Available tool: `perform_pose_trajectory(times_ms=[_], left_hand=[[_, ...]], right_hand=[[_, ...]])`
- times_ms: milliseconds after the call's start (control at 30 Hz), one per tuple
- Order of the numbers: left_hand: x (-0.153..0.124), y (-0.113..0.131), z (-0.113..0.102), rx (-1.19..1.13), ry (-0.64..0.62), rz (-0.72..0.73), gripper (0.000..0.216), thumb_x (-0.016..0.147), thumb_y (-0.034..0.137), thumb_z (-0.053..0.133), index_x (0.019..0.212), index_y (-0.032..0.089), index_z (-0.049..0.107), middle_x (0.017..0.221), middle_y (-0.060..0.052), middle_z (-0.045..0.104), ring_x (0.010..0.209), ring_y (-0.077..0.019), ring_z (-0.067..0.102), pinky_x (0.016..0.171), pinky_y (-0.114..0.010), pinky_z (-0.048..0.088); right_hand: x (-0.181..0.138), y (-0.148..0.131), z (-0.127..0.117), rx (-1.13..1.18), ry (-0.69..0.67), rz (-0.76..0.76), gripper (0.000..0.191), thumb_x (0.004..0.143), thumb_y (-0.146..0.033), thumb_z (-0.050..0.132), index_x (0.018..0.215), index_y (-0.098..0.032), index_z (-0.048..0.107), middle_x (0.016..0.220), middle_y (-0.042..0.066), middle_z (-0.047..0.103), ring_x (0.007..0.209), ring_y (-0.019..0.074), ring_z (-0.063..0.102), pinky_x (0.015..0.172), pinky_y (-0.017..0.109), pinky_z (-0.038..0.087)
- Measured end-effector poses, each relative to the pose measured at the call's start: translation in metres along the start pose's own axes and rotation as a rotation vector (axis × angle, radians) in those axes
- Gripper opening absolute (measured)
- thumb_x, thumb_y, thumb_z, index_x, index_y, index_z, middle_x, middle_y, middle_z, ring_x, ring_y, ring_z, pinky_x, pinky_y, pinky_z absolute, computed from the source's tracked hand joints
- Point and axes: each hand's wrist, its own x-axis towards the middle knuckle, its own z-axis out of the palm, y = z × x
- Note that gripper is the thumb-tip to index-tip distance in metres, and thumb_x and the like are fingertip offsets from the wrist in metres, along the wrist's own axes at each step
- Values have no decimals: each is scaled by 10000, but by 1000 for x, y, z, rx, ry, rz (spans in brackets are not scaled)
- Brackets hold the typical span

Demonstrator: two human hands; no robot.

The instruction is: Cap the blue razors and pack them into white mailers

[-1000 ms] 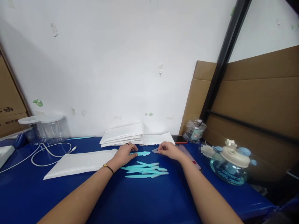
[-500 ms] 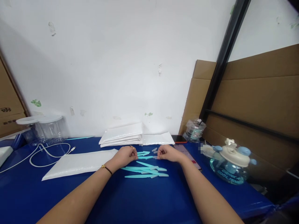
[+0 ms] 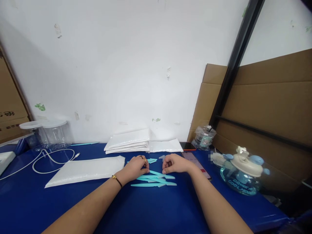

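Note:
My left hand (image 3: 138, 167) is closed, its thumb and fingertips pinched at the left end of a turquoise eyebrow razor (image 3: 157, 174) on top of a small pile. Across from it, my right hand (image 3: 175, 163) has thumb and forefinger together just above the pile; whatever lies between them is hidden. Several more turquoise razors (image 3: 147, 185) lie crosswise below both hands. Behind the fingers, another group of razors (image 3: 152, 161) rests on the blue table (image 3: 146, 211). Small clear pieces like blade caps (image 3: 162, 157) lie beside my right fingers.
A white padded mailer (image 3: 85, 170) lies left, and a stack of mailers (image 3: 128, 140) stands by the wall. A phone (image 3: 195, 161) is beyond my right hand. A water jug (image 3: 241, 172) stands right; clear lidded jars (image 3: 56, 135) and a white cable (image 3: 36, 165) are left.
Both hands have come a little nearer the front pile. The razor that was between my hands no longer shows there; my left fingers now reach the pile's upper razor.

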Motion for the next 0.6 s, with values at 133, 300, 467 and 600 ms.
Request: perform_pose_trajectory(times_ms=[133,300,467,600], left_hand=[[2,-7,1,-9,26,-58,186,768,370,548,749,212,645,842,-29,605,815,-181,540,707,-257,373],[4,-20,-4,-16,76,-112,193,765,371,542,765,209,648,837,-29,616,790,-173,550,664,-244,373],[4,-29,-11,-28,91,-138,202,764,379,534,763,210,645,828,-18,621,757,-158,555,649,-237,369],[1,-42,-16,2,93,-207,195,749,370,532,742,202,631,797,-18,615,728,-156,554,635,-238,372]], right_hand=[[5,3,4,-54,56,-25,193,725,-336,624,785,-165,691,654,6,625,575,118,520,504,199,352],[5,4,2,64,75,-11,180,755,-290,569,764,-155,688,676,28,658,595,129,557,546,213,405],[7,11,1,201,156,32,244,733,-361,612,783,-136,691,712,53,676,539,113,534,521,222,433],[13,27,-2,233,270,58,331,715,-393,637,898,-120,672,673,39,661,528,110,535,541,232,442]])
